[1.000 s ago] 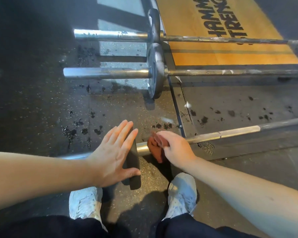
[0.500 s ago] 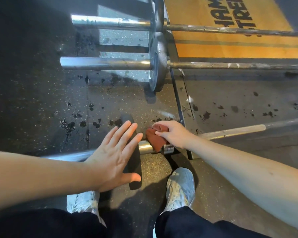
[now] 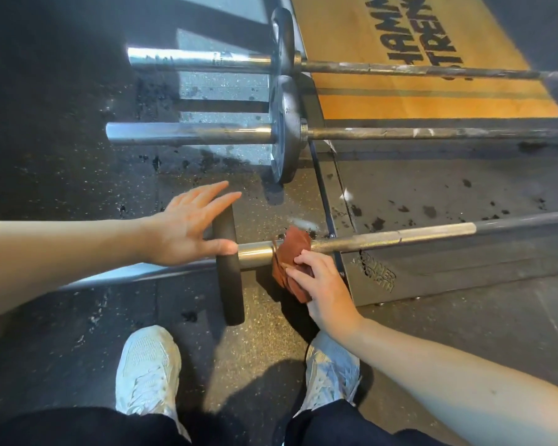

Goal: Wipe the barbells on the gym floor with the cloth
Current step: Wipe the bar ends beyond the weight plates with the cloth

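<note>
Against nearest barbell (image 3: 367,239), cloth (image 3: 293,249) in right hand (image 3: 327,291).

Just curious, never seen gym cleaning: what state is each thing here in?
Left hand: open, flat against the black plate.
Right hand: gripping the cloth.
Cloth: bunched, pressed on the near barbell.
Black plate: upright on edge, on the bar.
Near barbell: lying on the floor.
Middle barbell: lying, grey plate on.
Far barbell: same.

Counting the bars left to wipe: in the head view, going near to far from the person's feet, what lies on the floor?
White shoes → nearest barbell, with the cloth on it → middle barbell → far barbell.
</note>
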